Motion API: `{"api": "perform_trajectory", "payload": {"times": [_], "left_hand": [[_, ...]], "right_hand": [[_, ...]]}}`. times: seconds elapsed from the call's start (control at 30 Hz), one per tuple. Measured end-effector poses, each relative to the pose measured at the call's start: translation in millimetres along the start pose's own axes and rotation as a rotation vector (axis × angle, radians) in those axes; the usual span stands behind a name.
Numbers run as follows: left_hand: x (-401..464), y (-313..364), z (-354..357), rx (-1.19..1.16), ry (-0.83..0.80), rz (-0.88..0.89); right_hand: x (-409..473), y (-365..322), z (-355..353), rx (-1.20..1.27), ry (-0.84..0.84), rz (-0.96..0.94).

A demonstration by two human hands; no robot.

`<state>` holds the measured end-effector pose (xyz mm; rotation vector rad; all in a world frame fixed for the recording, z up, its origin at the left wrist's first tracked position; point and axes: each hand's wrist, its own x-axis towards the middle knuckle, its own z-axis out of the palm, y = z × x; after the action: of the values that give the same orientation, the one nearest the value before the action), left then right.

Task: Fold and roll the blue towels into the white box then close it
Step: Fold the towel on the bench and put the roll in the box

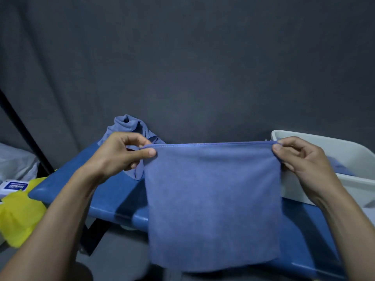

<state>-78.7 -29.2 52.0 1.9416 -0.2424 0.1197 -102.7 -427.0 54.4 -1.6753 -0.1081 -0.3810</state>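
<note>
Left hand [119, 153] and right hand [300, 157] each pinched a top corner of the hanging blue towel [213, 199]; keeping that edge taut would help fold squarely

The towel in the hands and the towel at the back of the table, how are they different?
The held towel hangs flat and smooth, pinched at its top corners by the left hand and right hand. The back towel lies crumpled in a heap, untouched. Both are blue.
</note>
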Motion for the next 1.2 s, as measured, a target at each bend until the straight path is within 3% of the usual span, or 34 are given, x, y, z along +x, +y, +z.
{"api": "perform_trajectory", "payload": {"times": [0.13,0.3,0.47,0.6,0.73,0.83,1.2], "left_hand": [[25.4,-2.6,21.9,0.13,0.14,0.042],[55.9,-24.3,35.6,0.012,0.165,-0.003],[68.1,-40.2,34.5,0.076,0.16,0.015],[44.6,-45.6,21.4,0.352,-0.026,0.067],[10.3,-52.0,15.4,0.353,-0.265,0.056],[-8.4,-60.9,22.7,0.423,-0.36,0.074],[-36.3,-83.1,30.6,0.547,-0.431,0.144]], "right_hand": [[25.9,23.3,12.2,-0.138,0.101,0.047],[50.5,48.8,36.7,0.03,0.163,0.224],[58.4,58.3,41.7,0.072,0.185,0.157],[46.2,68.6,27.8,-0.163,0.033,0.113],[13.1,67.8,0.3,-0.446,-0.276,0.089],[-9.6,67.0,-17.5,-0.569,-0.509,0.179],[-40.2,85.3,-22.3,-0.703,-0.614,0.188]]}}
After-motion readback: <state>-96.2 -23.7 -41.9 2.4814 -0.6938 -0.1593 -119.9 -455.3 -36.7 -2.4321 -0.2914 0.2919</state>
